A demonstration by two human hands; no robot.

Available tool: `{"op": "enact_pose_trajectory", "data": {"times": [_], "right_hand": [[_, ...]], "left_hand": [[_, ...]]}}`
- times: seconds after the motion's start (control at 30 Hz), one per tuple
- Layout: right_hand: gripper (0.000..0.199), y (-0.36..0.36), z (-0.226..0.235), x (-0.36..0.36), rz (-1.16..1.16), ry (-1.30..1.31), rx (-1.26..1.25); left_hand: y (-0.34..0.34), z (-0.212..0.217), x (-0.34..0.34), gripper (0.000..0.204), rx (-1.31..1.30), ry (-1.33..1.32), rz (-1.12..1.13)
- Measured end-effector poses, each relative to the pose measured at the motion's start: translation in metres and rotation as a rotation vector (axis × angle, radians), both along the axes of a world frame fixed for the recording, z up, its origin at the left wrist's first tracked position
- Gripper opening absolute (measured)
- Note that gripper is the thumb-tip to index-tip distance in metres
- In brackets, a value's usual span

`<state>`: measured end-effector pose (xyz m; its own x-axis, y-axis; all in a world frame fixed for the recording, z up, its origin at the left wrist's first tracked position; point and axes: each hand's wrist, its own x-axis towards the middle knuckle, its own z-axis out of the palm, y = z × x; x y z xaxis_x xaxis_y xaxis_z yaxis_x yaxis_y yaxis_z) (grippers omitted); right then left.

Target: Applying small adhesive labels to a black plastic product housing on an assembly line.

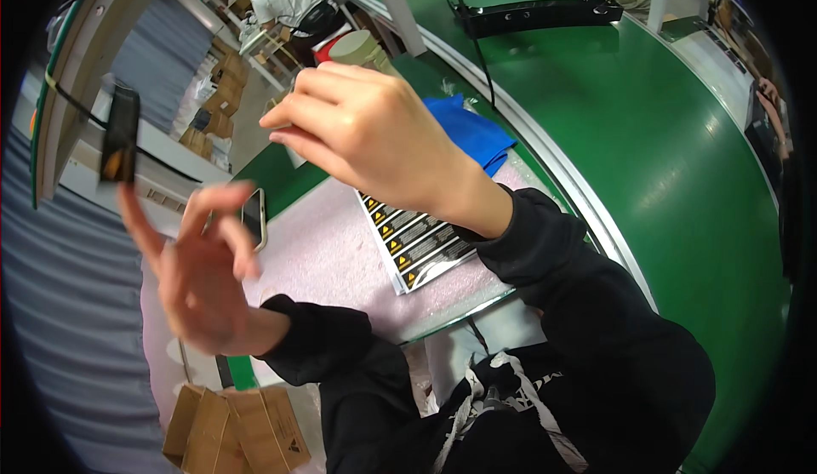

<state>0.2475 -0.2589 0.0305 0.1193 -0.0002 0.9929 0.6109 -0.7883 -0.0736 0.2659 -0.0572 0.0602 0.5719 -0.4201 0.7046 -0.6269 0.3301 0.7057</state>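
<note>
Hands are raised in the centre and left of the frame. A small dark label with a yellow mark (pixel 120 134) is carried on the tip of the left hand (pixel 200 270), whose fingers are spread open. The right hand (pixel 366 134) is held above, its fingertips pinched together; what is pinched cannot be told. A sheet of warning stickers (pixel 417 240) is lying on the pink-covered bench (pixel 332 261), beside a phone (pixel 254 217) and a blue cloth (pixel 472 134).
</note>
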Motion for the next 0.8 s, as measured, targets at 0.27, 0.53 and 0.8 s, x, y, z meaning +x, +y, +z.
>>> {"op": "enact_pose_trajectory", "data": {"times": [0.27, 0.53, 0.8], "right_hand": [[0.012, -0.034, 0.008, 0.014, -0.106, -0.255, 0.169], [0.018, 0.024, -0.002, 0.008, 0.018, -0.147, 0.024], [0.020, -0.004, 0.004, 0.002, -0.035, -0.005, -0.079]], "left_hand": [[0.021, 0.000, 0.007, 0.077, -0.038, 0.137, -0.362], [-0.020, -0.011, -0.009, 0.084, -0.013, 0.146, -0.156], [0.012, -0.003, 0.012, 0.076, 0.086, 0.052, -0.043]]}}
